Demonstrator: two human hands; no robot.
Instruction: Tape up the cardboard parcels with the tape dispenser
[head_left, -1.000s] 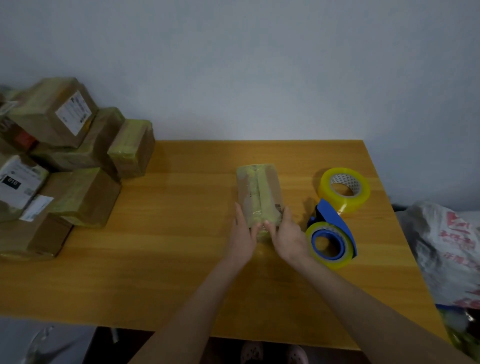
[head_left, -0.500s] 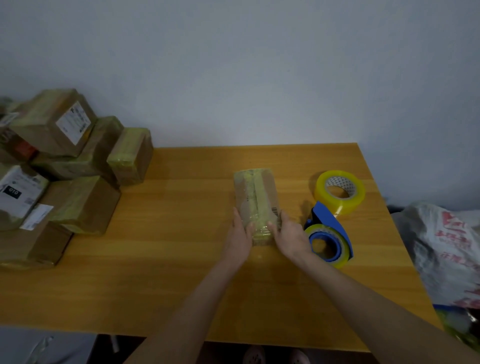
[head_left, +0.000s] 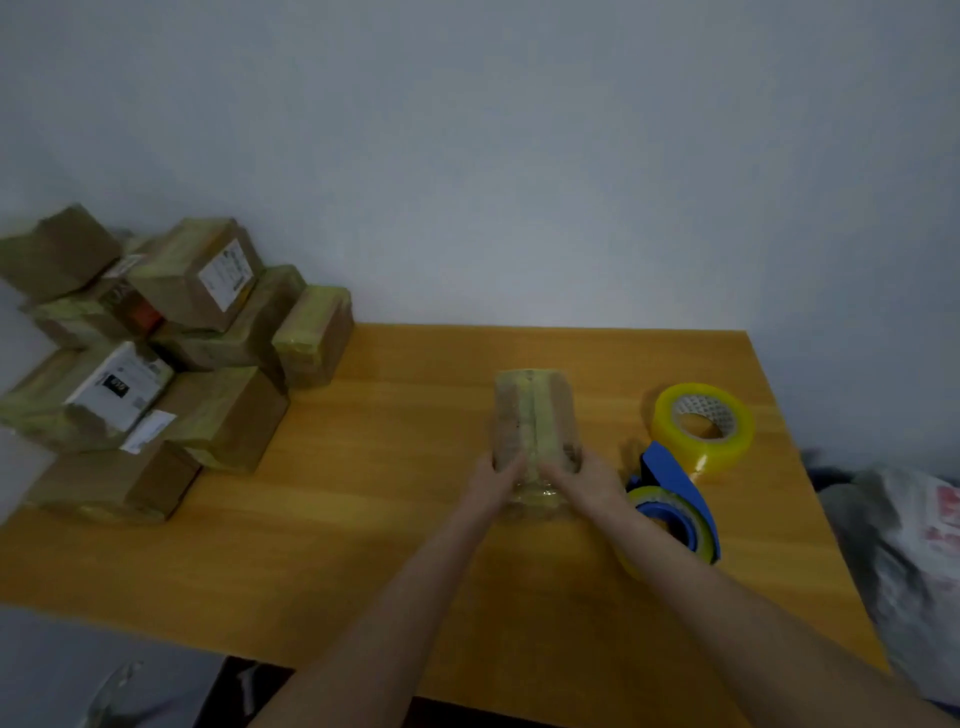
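A small cardboard parcel (head_left: 535, 415) lies lengthwise in the middle of the wooden table (head_left: 363, 519), with a strip of yellowish tape along its top seam. My left hand (head_left: 493, 480) and my right hand (head_left: 587, 480) press with fairly straight fingers on the parcel's near end, one on each side of the tape strip. The blue tape dispenser (head_left: 675, 493), loaded with a yellowish roll, lies on the table just right of my right wrist, and neither hand touches it.
A spare roll of yellow tape (head_left: 701, 426) lies behind the dispenser. A pile of several taped parcels (head_left: 156, 364) fills the table's far left against the wall. A white plastic bag (head_left: 909, 545) sits off the table's right edge.
Both hands have slid slightly forward along the parcel's near end. The view has tilted up and left, showing more of the parcel pile. The dispenser has not moved.
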